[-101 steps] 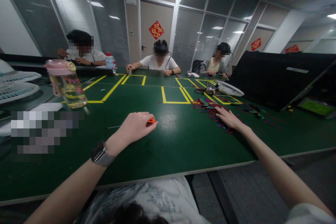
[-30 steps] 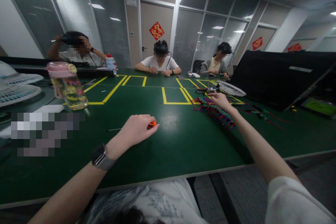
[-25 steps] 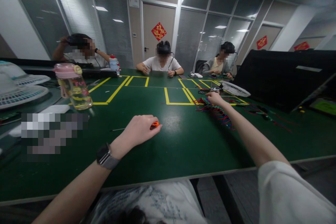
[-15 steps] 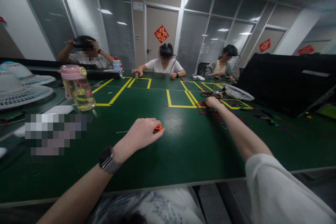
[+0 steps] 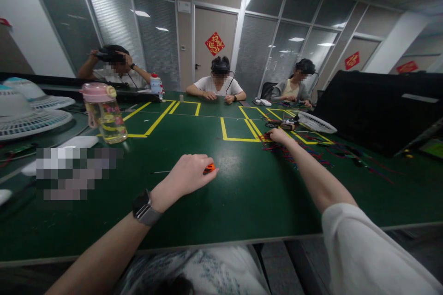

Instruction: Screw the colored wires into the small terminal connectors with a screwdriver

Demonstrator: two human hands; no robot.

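Observation:
My left hand (image 5: 188, 173) is wrapped round a screwdriver (image 5: 208, 168) with an orange and black handle, resting over the green table. Its thin shaft sticks out to the left from under my wrist. Farther off on the right, my right hand (image 5: 278, 135) has its fingers curled at the edge of a tangle of red and blue wires (image 5: 289, 153). What its fingertips pinch is hidden. Just beyond that hand lies a dark tool-like object (image 5: 282, 124), too small to name for sure, near a white fan grille (image 5: 316, 122).
Yellow tape (image 5: 242, 139) marks rectangles on the green table (image 5: 228, 207). A pink-lidded bottle (image 5: 105, 115) and white fan parts (image 5: 32, 122) stand left. A black monitor-like panel (image 5: 374, 110) is at right. Three people sit opposite; a small cylinder (image 5: 181, 98) stands before one.
My right hand has shifted slightly left at the wires. My left hand keeps its hold on the screwdriver. The person opposite has let go of the small cylinder and drawn that hand back.

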